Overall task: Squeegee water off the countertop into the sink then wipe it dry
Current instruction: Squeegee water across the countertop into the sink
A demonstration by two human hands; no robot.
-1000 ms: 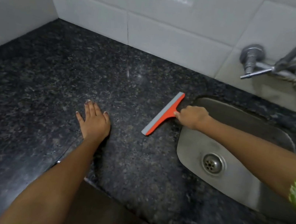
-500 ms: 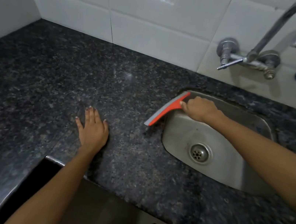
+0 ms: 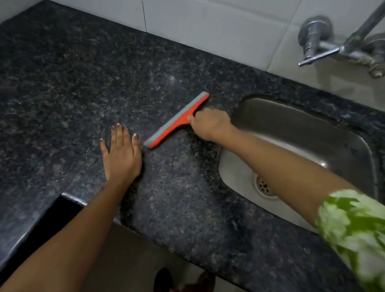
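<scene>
Left hand flat, palm down, fingers straight and slightly spread, pointing to the far side; left forearm runs back toward the near edge, bare. Right hand further right and farther off, fingers curled tight in a grip, knuckles up, wrist straight. Right forearm stretched out from the near right, crossing leftward, bare up to a green-white patterned sleeve. Hands near each other, not touching

The squeegee, half a second ago at the sink rim, now lies back out on the countertop, its near blade end just beside the left hand. The right hand gripping its handle now sits left of the sink's edge.
</scene>
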